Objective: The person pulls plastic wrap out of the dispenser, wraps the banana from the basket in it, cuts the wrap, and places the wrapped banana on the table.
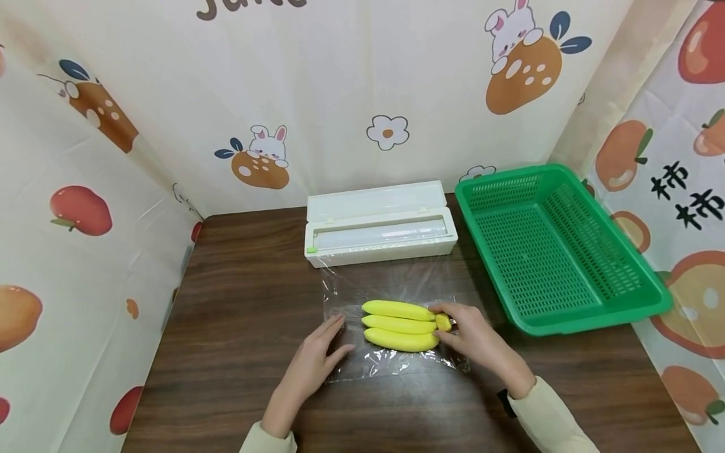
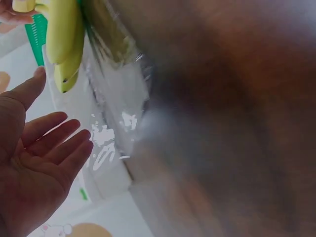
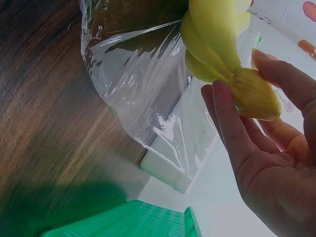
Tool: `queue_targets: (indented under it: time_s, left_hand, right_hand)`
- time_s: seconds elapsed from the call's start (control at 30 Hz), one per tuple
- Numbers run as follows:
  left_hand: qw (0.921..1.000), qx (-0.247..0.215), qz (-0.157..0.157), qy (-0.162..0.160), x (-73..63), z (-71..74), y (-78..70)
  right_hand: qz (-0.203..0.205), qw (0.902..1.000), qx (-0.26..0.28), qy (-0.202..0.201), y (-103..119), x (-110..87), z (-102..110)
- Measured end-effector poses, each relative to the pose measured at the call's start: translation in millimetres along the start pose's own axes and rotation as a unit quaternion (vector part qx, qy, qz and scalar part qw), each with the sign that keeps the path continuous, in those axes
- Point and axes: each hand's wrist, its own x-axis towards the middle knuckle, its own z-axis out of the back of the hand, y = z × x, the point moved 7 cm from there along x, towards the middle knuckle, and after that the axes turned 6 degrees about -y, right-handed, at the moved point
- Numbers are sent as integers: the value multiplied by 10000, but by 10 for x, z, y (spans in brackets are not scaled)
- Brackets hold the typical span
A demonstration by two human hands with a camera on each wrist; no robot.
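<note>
A bunch of three yellow bananas (image 1: 399, 325) lies on a sheet of clear plastic wrap (image 1: 391, 365), tips toward the left. My right hand (image 1: 470, 333) has its thumb and fingers around the stem end (image 3: 254, 94) of the bunch, pinching it, as the right wrist view shows. Beside the banana tips, my left hand (image 1: 314, 355) is at the left edge of the wrap, fingers extended and apart from the fruit. In the left wrist view its palm (image 2: 39, 182) shows with nothing in it.
Behind the bananas stands a white wrap dispenser box (image 1: 382, 255), lid up, a roll of film (image 1: 379, 234) inside; the sheet runs out from it. A green plastic basket (image 1: 583, 324) sits at the right of the wooden table (image 1: 243, 302). Printed curtains (image 1: 340, 94) enclose the table.
</note>
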Motion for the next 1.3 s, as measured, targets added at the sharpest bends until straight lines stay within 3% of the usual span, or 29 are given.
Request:
queue_targets:
  time_s: [0.27, 0.5, 0.63, 0.93, 1.3]
  left_hand:
    - [9987, 356, 189, 308, -378, -107, 115]
    - [9989, 345, -312, 110, -593, -136, 210]
    - [9971, 500, -569, -114, -637, -140, 191]
    - [9894, 922, -940, -606, -667, -112, 83]
    - [9810, 988, -1387, -932, -680, -110, -9]
  right_hand:
    - [40, 9999, -92, 34, -5, -14, 10]
    - [-97, 9998, 91, 158, -17, -40, 19]
    - [-170, 9994, 197, 223, -21, -71, 39]
    - [-104, 9993, -355, 83, -86, -266, 139]
    - [-216, 9907, -1193, 613, -310, -584, -60]
